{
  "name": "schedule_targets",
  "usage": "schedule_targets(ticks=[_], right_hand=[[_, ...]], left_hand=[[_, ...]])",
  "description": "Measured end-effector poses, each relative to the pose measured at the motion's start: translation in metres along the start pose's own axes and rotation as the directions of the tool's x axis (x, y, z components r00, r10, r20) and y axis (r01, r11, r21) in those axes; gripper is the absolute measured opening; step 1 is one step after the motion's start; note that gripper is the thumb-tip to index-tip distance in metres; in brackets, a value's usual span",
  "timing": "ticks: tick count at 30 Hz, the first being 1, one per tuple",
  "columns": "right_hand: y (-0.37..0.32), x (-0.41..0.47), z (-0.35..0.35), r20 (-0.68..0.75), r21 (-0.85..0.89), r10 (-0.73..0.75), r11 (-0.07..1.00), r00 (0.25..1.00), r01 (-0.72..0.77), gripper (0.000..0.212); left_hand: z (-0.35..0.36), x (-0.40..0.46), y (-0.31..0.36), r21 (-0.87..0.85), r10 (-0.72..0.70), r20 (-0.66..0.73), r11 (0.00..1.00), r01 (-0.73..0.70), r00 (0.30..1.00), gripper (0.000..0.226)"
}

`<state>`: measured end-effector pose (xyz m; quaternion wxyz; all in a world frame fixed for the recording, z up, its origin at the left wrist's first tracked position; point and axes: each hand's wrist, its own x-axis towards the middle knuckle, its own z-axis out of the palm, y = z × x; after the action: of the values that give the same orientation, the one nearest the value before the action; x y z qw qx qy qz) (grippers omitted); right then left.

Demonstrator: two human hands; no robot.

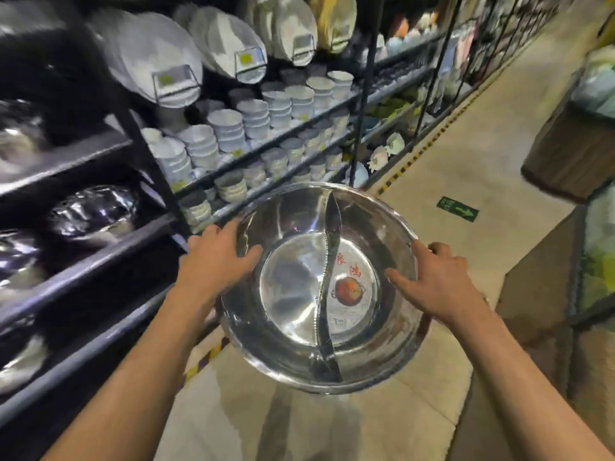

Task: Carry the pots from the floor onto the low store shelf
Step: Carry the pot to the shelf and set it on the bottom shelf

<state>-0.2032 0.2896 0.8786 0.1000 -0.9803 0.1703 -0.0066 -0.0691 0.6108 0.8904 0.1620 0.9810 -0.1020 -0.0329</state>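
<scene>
A wide shiny steel pot (293, 284) with a curved divider down its middle and a red label inside hangs above the aisle floor. My left hand (218, 261) grips its left rim, thumb inside the bowl. On the opposite rim sits my right hand (439, 281), fingers reaching into the bowl. The dark metal store shelf (100, 257) stands to my left, its low tiers holding other steel pots (93, 211).
Stacks of white bowls (233, 134) and upright plates (159, 58) fill the rack beyond. A yellow-black striped line (429, 144) borders the beige floor. Brown boxes (572, 154) and wire racks crowd the right side of the aisle.
</scene>
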Motion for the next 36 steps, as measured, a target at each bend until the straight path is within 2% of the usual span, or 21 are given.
schedule_targets(ticks=[3, 7, 11, 15, 19, 23, 29, 36], right_hand=[[-0.032, 0.006, 0.008, 0.011, 0.002, -0.171, 0.985, 0.985, 0.171, 0.075], [-0.083, 0.005, 0.022, 0.078, 0.031, -0.356, 0.935, 0.931, 0.354, 0.075], [-0.141, -0.014, 0.035, 0.137, 0.065, -0.489, 0.872, 0.862, 0.485, 0.081], [-0.193, -0.042, 0.049, 0.135, 0.101, -0.611, 0.791, 0.78, 0.603, 0.073], [-0.24, -0.069, 0.061, 0.212, 0.14, -0.627, 0.778, 0.75, 0.612, 0.075], [-0.281, -0.095, 0.072, 0.221, 0.121, -0.654, 0.755, 0.723, 0.645, 0.076], [-0.321, -0.129, 0.091, 0.207, 0.121, -0.697, 0.715, 0.687, 0.689, 0.06], [-0.323, -0.124, 0.115, 0.275, 0.125, -0.581, 0.811, 0.766, 0.571, 0.068]], left_hand=[[-0.015, -0.051, -0.037, -0.023, -0.175, -0.074, 0.985, 0.173, 0.982, 0.074], [-0.028, -0.128, -0.082, -0.041, -0.385, -0.137, 0.923, 0.383, 0.913, 0.077], [-0.036, -0.205, -0.12, -0.091, -0.512, -0.199, 0.858, 0.505, 0.835, 0.072], [-0.044, -0.267, -0.156, -0.116, -0.605, -0.218, 0.795, 0.595, 0.766, 0.071], [-0.05, -0.313, -0.192, -0.162, -0.683, -0.212, 0.73, 0.664, 0.699, 0.074], [-0.054, -0.346, -0.228, -0.18, -0.723, -0.202, 0.69, 0.701, 0.661, 0.071], [-0.051, -0.373, -0.28, -0.182, -0.737, -0.174, 0.676, 0.714, 0.653, 0.073], [-0.03, -0.345, -0.309, -0.214, -0.717, -0.104, 0.693, 0.688, 0.689, 0.07]])
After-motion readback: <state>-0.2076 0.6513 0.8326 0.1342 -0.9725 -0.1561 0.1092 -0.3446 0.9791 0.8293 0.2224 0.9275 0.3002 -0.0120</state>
